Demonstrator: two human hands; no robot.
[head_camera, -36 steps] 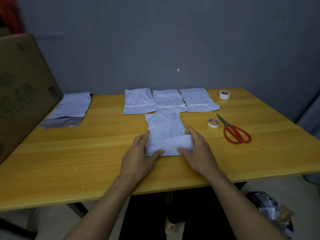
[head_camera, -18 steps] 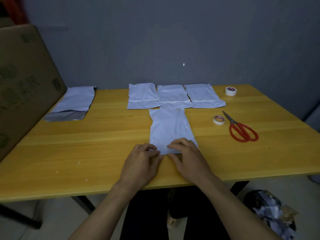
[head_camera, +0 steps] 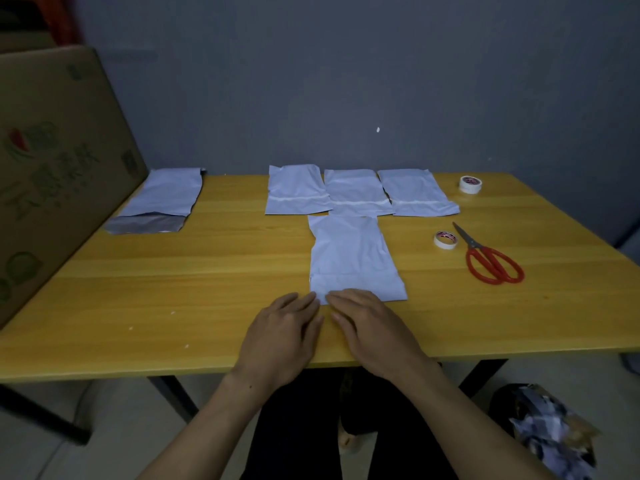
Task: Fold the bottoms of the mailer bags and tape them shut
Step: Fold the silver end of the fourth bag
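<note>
A white mailer bag [head_camera: 351, 258] lies flat on the yellow table [head_camera: 207, 271] in front of me, its near end folded up into a flap. My left hand [head_camera: 282, 336] and my right hand [head_camera: 372, 329] lie side by side with straight fingers, fingertips pressing the bag's near left corner. Three taped bags [head_camera: 360, 194] sit in a row at the back. A tape roll [head_camera: 445, 239] and red scissors [head_camera: 491, 261] lie to the right.
A stack of unfolded bags [head_camera: 162, 202] lies at the back left beside a large cardboard box [head_camera: 52, 168]. A second tape roll [head_camera: 470, 184] sits at the back right corner. A bin of scraps [head_camera: 550, 431] stands on the floor at the right.
The raised bottom flap has been pressed flat onto the bag. Both hands slid from the flap's sides toward each other and now meet at the near left corner.
</note>
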